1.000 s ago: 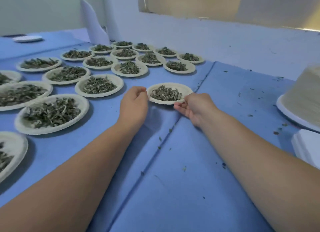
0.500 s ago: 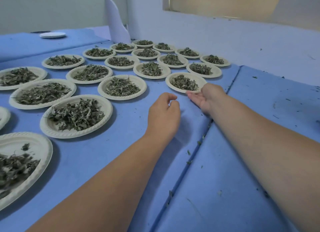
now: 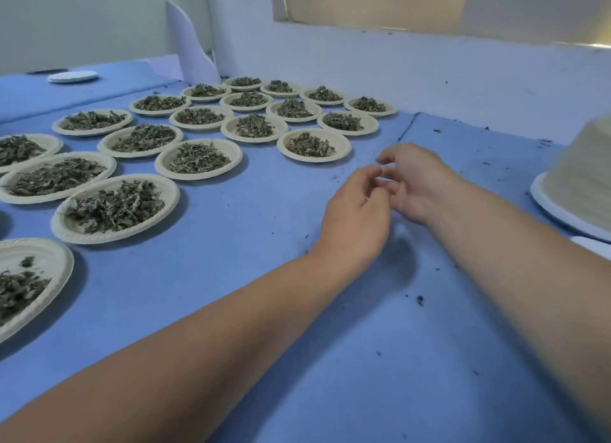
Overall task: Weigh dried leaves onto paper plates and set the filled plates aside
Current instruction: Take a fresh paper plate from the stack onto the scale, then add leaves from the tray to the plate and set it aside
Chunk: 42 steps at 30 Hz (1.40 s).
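Blue-covered table is running up against a pale wall, with a window recess showing above it. Filled plates are sitting in rows across the left and back of the table, each one carrying a heap of dried leaves; the rows are reaching to the wall corner. The nearest plate is sitting at the right end of the front row, flat on the cover, near the hands but apart from them. Left hand and right hand are hovering together just right of that plate, fingers loosely curled, fingertips almost meeting. Neither hand is gripping anything I can see; the frame is too blurred to tell whether a crumb is caught between the fingertips. Both bare forearms are reaching in from the bottom edge. Dark leaf crumbs are lying scattered over the cover, mostly on the right half. At the right edge a tall cream stack is sitting on a white round base. A white disc is lying far back left, and a curled sheet of paper is standing in the corner.
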### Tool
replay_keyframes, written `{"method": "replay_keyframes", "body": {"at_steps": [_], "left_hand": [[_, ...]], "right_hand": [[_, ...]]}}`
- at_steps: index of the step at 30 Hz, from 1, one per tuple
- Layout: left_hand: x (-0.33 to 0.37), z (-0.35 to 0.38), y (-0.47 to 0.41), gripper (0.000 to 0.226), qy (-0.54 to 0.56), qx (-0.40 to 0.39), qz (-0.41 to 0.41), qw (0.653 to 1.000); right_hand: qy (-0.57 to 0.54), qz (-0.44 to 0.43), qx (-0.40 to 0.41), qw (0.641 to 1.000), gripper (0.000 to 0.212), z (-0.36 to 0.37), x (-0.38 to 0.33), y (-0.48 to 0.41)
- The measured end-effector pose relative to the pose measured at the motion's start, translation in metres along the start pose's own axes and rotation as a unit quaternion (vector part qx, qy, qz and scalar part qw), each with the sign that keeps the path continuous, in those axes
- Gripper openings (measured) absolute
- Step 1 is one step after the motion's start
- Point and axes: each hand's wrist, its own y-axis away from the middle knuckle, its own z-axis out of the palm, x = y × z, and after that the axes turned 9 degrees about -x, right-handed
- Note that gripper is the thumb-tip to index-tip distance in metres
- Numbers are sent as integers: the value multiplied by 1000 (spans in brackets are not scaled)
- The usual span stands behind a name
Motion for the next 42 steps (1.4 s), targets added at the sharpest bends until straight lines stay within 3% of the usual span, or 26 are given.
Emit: {"method": "replay_keyframes", "body": {"at_steps": [4,8,10,12,14,16,19,21,22,28,36,38,42], "left_hand": [[23,54,-2,38,19,-4,32,999],[44,118,-3,40,14,-60,31,998],[55,146,-7,39,71,-113,11,991],[66,170,-12,34,50,-134,30,989],[75,189,-21,31,-56,-108,103,987],[87,204,-34,30,-172,-78,190,963],[104,223,-58,33,-347,-50,307,885],[114,238,-74,40,-418,-63,338,841],[118,245,-82,42,-448,-78,337,824],[125,268,-95,28,-573,-147,286,754],[129,266,-97,16,-667,-178,339,639],[132,265,-98,15,-672,-182,342,631],[135,261,-99,28,-656,-180,335,652]], "right_hand": [[5,-76,25,997,11,-62,-11,48],[93,-140,43,985,36,-141,-12,89],[154,-159,80,972,33,-186,-6,109],[229,-183,142,945,27,-234,2,130],[352,-196,215,890,22,-280,9,149],[470,-200,274,815,20,-320,13,165],[594,-184,317,716,19,-361,18,180],[673,-132,340,643,21,-372,20,185],[694,-100,343,625,27,-374,20,186],[698,-62,317,639,35,-377,22,188],[701,-53,313,638,34,-374,23,190],[698,-58,316,639,32,-374,23,190],[695,-65,312,644,27,-375,23,191]]}}
